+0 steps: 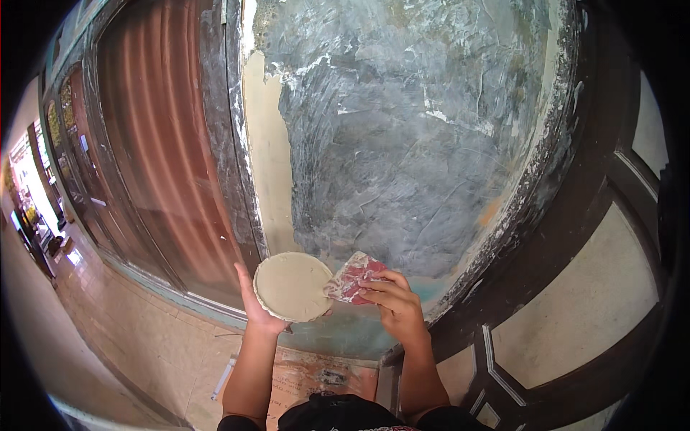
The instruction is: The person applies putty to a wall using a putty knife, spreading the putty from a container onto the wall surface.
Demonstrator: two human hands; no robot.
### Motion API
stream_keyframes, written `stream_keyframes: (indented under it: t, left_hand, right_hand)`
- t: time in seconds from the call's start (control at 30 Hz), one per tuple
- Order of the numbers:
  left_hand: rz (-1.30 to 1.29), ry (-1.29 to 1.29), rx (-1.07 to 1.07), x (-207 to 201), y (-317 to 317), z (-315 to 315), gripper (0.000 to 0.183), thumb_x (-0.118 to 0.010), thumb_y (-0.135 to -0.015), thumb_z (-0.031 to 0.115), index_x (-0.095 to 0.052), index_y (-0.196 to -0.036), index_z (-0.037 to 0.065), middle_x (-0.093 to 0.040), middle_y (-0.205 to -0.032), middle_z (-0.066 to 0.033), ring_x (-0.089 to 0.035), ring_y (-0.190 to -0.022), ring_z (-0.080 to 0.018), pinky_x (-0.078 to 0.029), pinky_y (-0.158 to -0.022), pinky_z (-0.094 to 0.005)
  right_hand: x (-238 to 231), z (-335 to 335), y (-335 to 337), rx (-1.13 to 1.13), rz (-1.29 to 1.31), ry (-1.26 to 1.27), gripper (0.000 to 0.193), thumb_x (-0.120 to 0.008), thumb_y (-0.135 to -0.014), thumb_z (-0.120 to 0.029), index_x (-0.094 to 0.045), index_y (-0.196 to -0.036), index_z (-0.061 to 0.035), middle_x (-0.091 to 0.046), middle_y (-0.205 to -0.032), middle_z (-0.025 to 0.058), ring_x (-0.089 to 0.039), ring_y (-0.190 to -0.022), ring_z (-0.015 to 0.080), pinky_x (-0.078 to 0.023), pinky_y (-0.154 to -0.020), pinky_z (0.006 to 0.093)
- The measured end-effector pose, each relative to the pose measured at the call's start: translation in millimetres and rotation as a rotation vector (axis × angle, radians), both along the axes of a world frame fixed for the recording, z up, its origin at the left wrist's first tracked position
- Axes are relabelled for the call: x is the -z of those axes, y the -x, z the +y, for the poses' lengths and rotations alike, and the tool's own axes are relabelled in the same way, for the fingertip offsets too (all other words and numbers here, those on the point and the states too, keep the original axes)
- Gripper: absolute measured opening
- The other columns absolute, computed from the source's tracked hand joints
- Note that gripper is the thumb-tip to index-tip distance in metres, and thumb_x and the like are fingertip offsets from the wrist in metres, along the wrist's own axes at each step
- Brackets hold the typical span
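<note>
On my left hand (255,303) rests a round container of smooth beige putty (291,286), with the thumb up along its left side and the other fingers mostly hidden beneath. Between the fingers of my right hand (395,302) is a red, putty-smeared flat spreader (357,278); its left corner meets the container's right rim. Both hands are in front of a grey, patchy wall panel (388,151). A strip of beige putty (269,144) covers the panel's left edge.
To the left stands a dark-framed window (162,144) with a reddish curtain behind it. Dark wooden panelling (575,287) with pale insets is close on the right. Below lie a cardboard sheet (309,384) and a tiled floor (158,345). A white rod-like object (224,377) is beside the cardboard.
</note>
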State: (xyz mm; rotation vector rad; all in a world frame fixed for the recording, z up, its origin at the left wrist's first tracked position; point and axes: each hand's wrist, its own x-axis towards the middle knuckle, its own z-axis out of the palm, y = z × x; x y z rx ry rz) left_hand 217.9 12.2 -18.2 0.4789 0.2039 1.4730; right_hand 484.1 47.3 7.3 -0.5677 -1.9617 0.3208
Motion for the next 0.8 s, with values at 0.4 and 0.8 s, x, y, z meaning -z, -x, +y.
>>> stream_keyframes:
  t: [0.4, 0.8]
  left_hand:
    - [-0.059, 0.006, -0.029, 3.6, 4.5, 8.3, 0.115, -0.028, -0.083, 0.096, -0.041, -0.154, 0.006, -0.043, -0.155, -0.0245, -0.049, -0.132, -0.0556, -0.040, -0.089, -0.0879]
    - [-0.016, -0.180, 0.138, -44.0, 59.8, 24.0, 0.122, -0.024, -0.078, 0.100, -0.036, -0.157, 0.008, -0.038, -0.158, -0.0261, -0.044, -0.137, -0.0550, -0.039, -0.093, -0.0872]
  right_hand:
    - [1.4, 11.5, 11.8, 0.160, 0.093, -0.089, 0.037, -0.070, -0.075, 0.015, -0.079, -0.105, -0.0047, -0.077, -0.110, 0.0111, -0.066, -0.107, 0.0332, -0.055, -0.091, 0.0395]
    - [-43.8, 24.5, 70.0, 0.191, 0.152, -0.208, 0.033, -0.073, -0.075, 0.013, -0.078, -0.102, -0.0049, -0.078, -0.103, 0.0093, -0.067, -0.094, 0.0315, -0.054, -0.087, 0.0387]
